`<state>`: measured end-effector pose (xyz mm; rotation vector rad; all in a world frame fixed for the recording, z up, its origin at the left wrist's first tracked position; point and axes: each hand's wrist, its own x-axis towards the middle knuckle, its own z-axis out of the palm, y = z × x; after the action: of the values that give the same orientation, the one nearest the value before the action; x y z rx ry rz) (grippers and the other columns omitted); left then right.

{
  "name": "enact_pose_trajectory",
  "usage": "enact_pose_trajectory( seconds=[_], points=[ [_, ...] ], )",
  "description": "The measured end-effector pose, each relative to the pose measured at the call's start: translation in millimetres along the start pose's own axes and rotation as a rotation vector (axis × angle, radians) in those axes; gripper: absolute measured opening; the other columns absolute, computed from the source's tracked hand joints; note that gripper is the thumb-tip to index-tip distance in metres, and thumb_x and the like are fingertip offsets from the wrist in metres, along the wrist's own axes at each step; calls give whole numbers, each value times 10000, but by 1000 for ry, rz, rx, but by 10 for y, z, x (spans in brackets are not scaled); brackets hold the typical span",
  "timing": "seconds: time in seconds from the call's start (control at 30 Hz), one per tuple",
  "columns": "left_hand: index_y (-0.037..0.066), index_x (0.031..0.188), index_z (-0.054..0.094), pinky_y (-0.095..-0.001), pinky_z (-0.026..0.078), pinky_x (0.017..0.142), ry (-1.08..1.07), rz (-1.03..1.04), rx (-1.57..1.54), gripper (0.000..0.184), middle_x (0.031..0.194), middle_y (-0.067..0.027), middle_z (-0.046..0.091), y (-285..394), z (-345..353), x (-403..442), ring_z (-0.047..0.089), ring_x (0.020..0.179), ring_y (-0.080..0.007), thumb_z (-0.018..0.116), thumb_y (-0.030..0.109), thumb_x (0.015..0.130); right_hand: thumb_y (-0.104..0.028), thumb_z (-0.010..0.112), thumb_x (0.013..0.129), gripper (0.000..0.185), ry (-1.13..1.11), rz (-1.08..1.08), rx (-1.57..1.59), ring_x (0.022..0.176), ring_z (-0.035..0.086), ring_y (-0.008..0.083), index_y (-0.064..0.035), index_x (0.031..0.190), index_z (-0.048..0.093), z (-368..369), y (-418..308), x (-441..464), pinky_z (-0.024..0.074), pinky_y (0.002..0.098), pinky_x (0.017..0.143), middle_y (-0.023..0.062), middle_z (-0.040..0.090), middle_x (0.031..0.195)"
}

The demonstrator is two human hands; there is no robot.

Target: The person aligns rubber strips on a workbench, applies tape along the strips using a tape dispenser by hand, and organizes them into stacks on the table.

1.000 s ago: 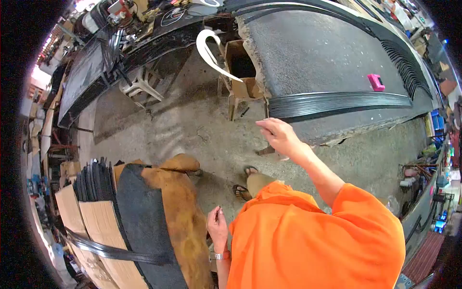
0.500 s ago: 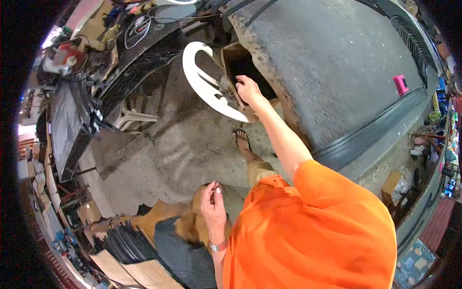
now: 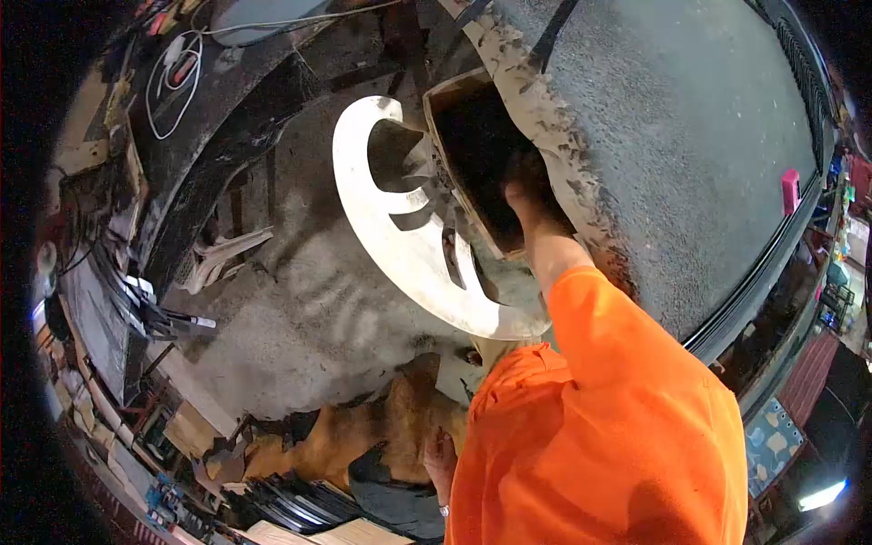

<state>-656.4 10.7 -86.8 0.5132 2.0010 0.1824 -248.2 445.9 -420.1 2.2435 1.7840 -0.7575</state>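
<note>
My right hand [image 3: 524, 193] is reaching down into an open box [image 3: 456, 84] with a dark inside. Its fingers are lost in the shadow, so whether they hold anything is hidden. Beside the box, a large white crescent-shaped piece [image 3: 386, 241] with curved cut-outs stands between it and the floor. My left hand [image 3: 440, 461] hangs low at my side, close to the orange shirt [image 3: 618, 436]. It is dim and partly covered, and its finger position is unclear.
A wide grey-topped table [image 3: 672, 136] with a ragged edge adjoins the box. On it lies a pink object [image 3: 790, 191]. A brown hide-like sheet [image 3: 391, 409] and stacked dark strips [image 3: 300, 504] lie below left. A white cable [image 3: 173, 86] rests at upper left.
My right hand has gone from the box's rim deeper into its dark inside. My left hand has dropped back toward my side. The view has shifted closer to the box and white piece.
</note>
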Motion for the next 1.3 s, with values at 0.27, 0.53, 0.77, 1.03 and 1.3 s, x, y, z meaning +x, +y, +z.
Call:
enact_pose_trajectory(
  seconds=[0.27, 0.53, 0.77, 1.03, 1.3],
  points=[
    [-6, 1208, 653, -394, 506, 669, -96, 307, 115, 290, 928, -159, 718, 422, -109, 310, 652, 746, -254, 622, 188, 994, -284, 700, 919, 547, 161, 125, 1409, 1028, 631, 279, -16, 1369, 545, -743, -712, -771, 522, 432, 858, 178, 643, 1177],
    [-14, 1245, 636, -347, 520, 715, -112, 545, 155, 331, 975, -154, 719, 505, -396, 663, 674, 832, -221, 613, 221, 1012, -271, 765, 911, 457, 2, 521, 1618, 906, 666, 224, -63, 1269, 574, -521, -580, -894, 585, 380, 734, 112, 653, 1108],
    [-35, 1347, 575, -324, 481, 975, -295, 215, -6, 500, 1247, -131, 673, 469, -756, 1116, 641, 1116, -204, 656, 306, 991, -232, 728, 943, 375, -82, 414, 1903, 857, 672, 273, -90, 1244, 556, -1183, -693, -1415, 602, 393, 728, 95, 593, 1208],
    [-33, 1342, 570, -311, 494, 978, -329, 312, 60, 477, 1242, -157, 668, 281, -1263, 1605, 638, 1132, -197, 677, 262, 982, -270, 630, 1015, 268, -38, 377, 1715, 793, 674, 166, -103, 1222, 597, -1449, -891, -1643, 551, 327, 673, 33, 660, 1020],
    [-61, 1293, 586, -316, 507, 953, -383, 429, -126, 416, 1176, -126, 685, -82, -1492, 1913, 642, 1094, -179, 674, 201, 982, -480, 589, 967, 730, -15, 392, 907, 1470, 331, 386, -62, 1533, 394, -2067, -1159, -2288, 312, 438, 1181, 218, 341, 1599]
  ],
)
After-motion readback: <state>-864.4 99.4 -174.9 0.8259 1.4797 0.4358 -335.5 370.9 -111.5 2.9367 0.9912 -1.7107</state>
